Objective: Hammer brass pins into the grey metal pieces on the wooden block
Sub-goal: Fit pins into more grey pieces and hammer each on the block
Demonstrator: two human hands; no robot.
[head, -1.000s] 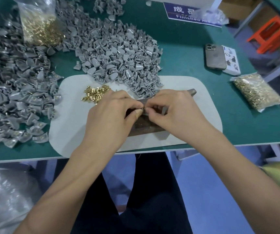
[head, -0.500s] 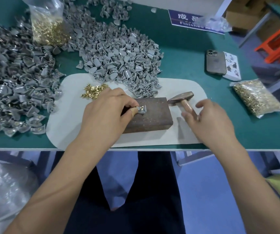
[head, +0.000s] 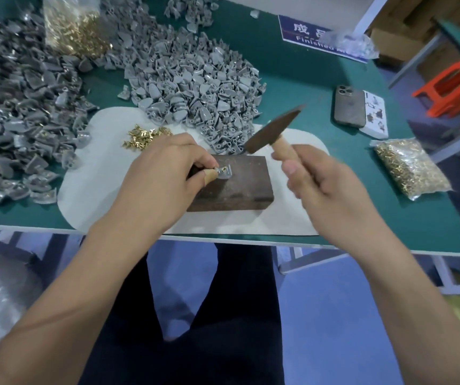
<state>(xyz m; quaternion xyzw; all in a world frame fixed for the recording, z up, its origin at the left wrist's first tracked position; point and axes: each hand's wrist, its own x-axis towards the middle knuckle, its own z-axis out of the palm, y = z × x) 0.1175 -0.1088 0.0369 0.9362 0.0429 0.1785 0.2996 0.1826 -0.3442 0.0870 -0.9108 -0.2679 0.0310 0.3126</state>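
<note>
Pinching a small grey metal piece [head: 224,172] against the dark wooden block [head: 237,184], the left hand [head: 162,176] is steadying it with a bandaged thumb and forefinger, a short brass pin [head: 222,169] standing in it. The right hand [head: 320,182] is gripping the pale wooden handle of a dark-headed hammer [head: 274,129], raised above the block. Those pieces look light, stiff and liable to skid, so holding the edge away from the pin seems wisest.

Wooden block [head: 237,187] on mat [head: 92,187], loose pins [head: 145,136] behind-left, phone [head: 349,108] far right.
</note>
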